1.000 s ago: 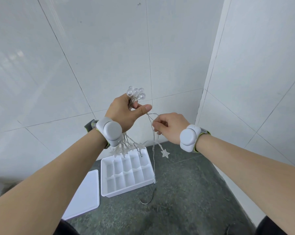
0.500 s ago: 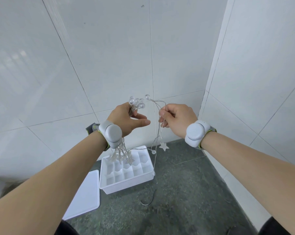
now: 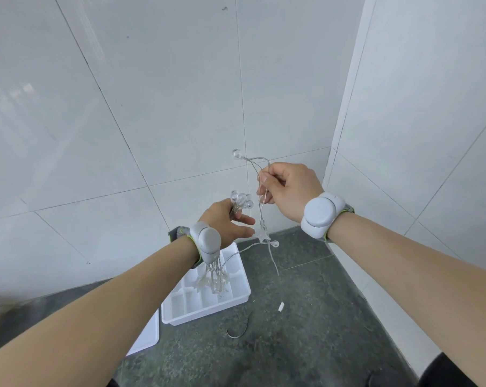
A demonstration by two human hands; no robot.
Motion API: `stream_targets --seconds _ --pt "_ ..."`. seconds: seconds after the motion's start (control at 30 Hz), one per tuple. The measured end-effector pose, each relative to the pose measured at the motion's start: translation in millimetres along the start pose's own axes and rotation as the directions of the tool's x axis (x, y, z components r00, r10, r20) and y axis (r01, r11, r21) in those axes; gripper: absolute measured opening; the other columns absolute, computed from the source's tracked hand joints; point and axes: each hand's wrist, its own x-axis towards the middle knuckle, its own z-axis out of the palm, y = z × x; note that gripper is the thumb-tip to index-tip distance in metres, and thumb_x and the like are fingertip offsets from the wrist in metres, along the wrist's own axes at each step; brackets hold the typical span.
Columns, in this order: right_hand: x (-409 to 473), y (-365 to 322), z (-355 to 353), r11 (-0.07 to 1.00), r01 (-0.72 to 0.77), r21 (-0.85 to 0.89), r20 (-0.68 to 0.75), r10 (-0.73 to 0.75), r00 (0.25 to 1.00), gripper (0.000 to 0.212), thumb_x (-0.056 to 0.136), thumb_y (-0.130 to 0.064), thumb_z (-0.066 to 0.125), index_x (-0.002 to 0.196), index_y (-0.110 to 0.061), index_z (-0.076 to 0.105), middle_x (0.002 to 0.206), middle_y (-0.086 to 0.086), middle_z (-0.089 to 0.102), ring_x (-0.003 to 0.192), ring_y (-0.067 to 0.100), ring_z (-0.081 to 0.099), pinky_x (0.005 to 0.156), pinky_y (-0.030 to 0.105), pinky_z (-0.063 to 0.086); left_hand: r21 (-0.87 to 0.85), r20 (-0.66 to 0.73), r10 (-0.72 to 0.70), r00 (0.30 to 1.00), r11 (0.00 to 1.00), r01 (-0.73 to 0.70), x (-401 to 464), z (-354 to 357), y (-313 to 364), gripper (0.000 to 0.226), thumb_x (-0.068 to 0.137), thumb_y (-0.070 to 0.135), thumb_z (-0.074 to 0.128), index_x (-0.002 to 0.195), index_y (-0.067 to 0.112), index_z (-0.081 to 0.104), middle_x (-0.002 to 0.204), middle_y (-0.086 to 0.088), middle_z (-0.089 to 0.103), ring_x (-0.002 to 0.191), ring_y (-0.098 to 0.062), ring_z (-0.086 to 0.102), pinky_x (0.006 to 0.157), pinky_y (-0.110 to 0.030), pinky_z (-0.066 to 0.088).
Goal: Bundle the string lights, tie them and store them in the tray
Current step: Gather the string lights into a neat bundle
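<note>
String lights [image 3: 240, 203] mostly gathered in left hand [image 3: 225, 223], grip closed round bunch so loops stay together. Round bulbs poke up above fist, star lights [image 3: 215, 283] hang down below wrist, over tray [image 3: 243, 296]. Right hand [image 3: 288, 191] higher, grip pinching loose wire, likely to fold next loop into bunch. Free end [image 3: 281, 306] dangles above floor [image 3: 306, 344]. Tray on floor near wall, open, ready for bundle. Dark tie [image 3: 237, 329] lies on floor just beside tray, handy for tying. Flat white lid [image 3: 145, 335] beside tray.

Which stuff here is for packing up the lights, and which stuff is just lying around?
For the job:
string lights, bunched in the left hand
loose wire end in the right hand
white tray on the floor
curved tie beside the tray, probably

Just lying about:
flat white lid left of the tray
</note>
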Motion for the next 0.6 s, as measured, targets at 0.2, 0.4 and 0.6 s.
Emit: stream_targets --seconds 0.2,0.4,0.6 --pt "-1 1 -6 0.999 0.006 0.049 -0.024 -0.005 1.000 0.023 0.096 -0.018 0.054 0.079 -0.018 0.070 0.068 -0.006 0.074 0.060 0.011 0.071 0.076 0.032 0.061 -0.081 0.000 -0.020 1.000 0.996 0.020 3 17 1 0.041 0.072 -0.006 0.079 0.079 0.012 0.043 0.089 0.000 0.073 0.071 -0.015 0.066 0.056 -0.016 0.049" --pt "-3 -3 -11 0.996 0.010 0.086 -0.047 -0.006 0.999 0.022 0.097 -0.018 0.054 0.083 -0.014 0.071 0.070 -0.004 0.074 0.060 0.014 0.072 0.070 0.026 0.059 -0.031 -0.001 -0.027 1.000 0.999 0.027 7 22 -3 0.044 0.067 0.007 0.084 0.076 0.018 0.043 0.089 0.008 0.075 0.094 -0.027 0.071 0.082 -0.040 0.055" --pt "-1 -8 -19 0.972 0.020 0.235 -0.067 -0.005 0.998 0.021 0.098 -0.015 0.054 0.086 -0.010 0.070 0.074 0.003 0.074 0.062 0.020 0.072 0.058 0.019 0.054 0.081 -0.038 -0.083 0.996 0.993 0.086 5 27 -9 0.040 0.065 0.022 0.088 0.082 0.019 0.052 0.083 0.017 0.069 0.094 -0.016 0.069 0.087 -0.036 0.053"
